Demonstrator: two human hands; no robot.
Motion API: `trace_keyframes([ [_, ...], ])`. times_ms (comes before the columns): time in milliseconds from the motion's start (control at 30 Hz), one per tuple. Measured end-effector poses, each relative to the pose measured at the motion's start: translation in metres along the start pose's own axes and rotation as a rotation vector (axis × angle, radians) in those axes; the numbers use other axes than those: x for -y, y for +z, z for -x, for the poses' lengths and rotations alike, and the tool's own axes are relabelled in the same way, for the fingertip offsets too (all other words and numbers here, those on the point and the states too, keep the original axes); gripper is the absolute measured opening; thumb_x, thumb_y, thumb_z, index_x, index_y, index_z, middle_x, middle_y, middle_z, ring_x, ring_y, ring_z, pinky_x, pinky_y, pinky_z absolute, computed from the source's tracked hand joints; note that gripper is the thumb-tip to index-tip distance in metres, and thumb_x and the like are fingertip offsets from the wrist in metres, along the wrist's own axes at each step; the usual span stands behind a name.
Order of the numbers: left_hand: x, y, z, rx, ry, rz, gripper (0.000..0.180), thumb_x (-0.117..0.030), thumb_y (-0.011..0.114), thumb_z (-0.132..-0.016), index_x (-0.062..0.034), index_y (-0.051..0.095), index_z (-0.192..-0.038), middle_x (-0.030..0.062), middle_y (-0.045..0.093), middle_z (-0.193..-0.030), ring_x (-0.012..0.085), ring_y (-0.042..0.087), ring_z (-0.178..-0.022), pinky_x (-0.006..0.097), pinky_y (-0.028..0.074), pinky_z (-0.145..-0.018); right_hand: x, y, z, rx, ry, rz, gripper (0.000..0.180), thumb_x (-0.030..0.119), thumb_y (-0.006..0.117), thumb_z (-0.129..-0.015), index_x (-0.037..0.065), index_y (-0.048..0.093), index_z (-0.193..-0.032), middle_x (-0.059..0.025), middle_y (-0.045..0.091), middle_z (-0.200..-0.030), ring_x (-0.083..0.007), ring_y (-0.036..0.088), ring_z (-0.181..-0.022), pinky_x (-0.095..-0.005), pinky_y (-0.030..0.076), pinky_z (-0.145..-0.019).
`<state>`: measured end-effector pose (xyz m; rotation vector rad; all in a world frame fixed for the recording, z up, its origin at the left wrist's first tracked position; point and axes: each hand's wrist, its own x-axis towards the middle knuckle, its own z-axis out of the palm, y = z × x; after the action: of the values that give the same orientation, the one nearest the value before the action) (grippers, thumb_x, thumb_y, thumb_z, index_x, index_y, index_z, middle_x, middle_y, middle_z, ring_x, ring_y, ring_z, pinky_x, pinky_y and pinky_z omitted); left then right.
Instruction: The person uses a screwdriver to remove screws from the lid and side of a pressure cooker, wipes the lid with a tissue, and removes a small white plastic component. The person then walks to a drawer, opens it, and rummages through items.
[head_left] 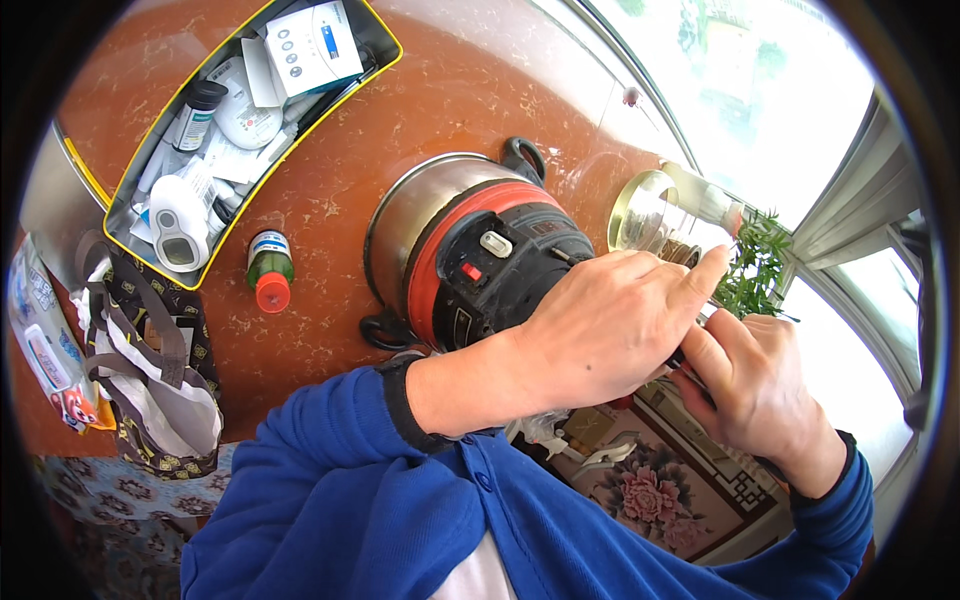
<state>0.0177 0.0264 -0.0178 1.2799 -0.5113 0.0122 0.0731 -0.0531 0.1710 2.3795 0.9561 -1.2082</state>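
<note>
Fingers bent in close on the right hand [762,380], and from my end of the feed they look pinched tight on a slim dark piece [678,358]. Over them comes the left hand [625,320], back upward, fingers reaching across; their tips and whatever they might grip are hidden from me. Both hands meet just beside the black motor head of a round steel-drummed machine with a red band [475,250]; whether that piece joins onto it, I can't make out.

Technique now! I'd want the right pinch firm and quiet, the left doing small, even moves, wrists loose. That left forearm crosses right by the motor head, so I'd lift the elbow and clear my own sightline.

Across to the surface: a glossy red-brown marbled table [310,350], machine near its middle. Left of it stands a small green bottle with a red cap [270,272]; beyond, a yellow-rimmed grey bin [150,262] crammed with boxes and white gadgets. Near the left edge, a dark patterned bag with grey straps [160,350].

Out to the room: bright window [740,60] at upper right, pale curtain [860,230], leafy green plant [757,268], and below, a pink-flowered panel [652,500].
</note>
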Motion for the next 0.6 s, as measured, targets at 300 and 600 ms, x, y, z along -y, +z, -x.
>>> trace_keyframes([
  [300, 0.013, 0.005, -0.011, 0.1, -0.003, 0.068, 0.036, -0.009, 0.08, -0.071, -0.0049, 0.061, -0.102, 0.0121, 0.066, -0.09, 0.0357, 0.068, -0.09, 0.044, 0.057, -0.076, -0.005, -0.003, 0.002, -0.068, -0.11, 0.283, 0.028, 0.02, 0.069, -0.074, 0.017, 0.068, -0.102, -0.0035, 0.044, -0.074, -0.0154, 0.051, -0.061, -0.0347, 0.033, -0.053],
  [600, 0.014, 0.014, -0.001, -0.013, 0.074, 0.016, 0.043, -0.015, 0.085, -0.069, -0.0053, 0.062, -0.105, 0.009, 0.065, -0.091, 0.0315, 0.068, -0.089, 0.041, 0.058, -0.076, 0.012, 0.009, 0.019, -0.179, 0.896, -1.404, 0.05, 0.029, 0.07, -0.098, -0.002, 0.048, -0.131, -0.0093, 0.068, -0.086, -0.0134, 0.06, -0.061, -0.026, 0.049, -0.057],
])
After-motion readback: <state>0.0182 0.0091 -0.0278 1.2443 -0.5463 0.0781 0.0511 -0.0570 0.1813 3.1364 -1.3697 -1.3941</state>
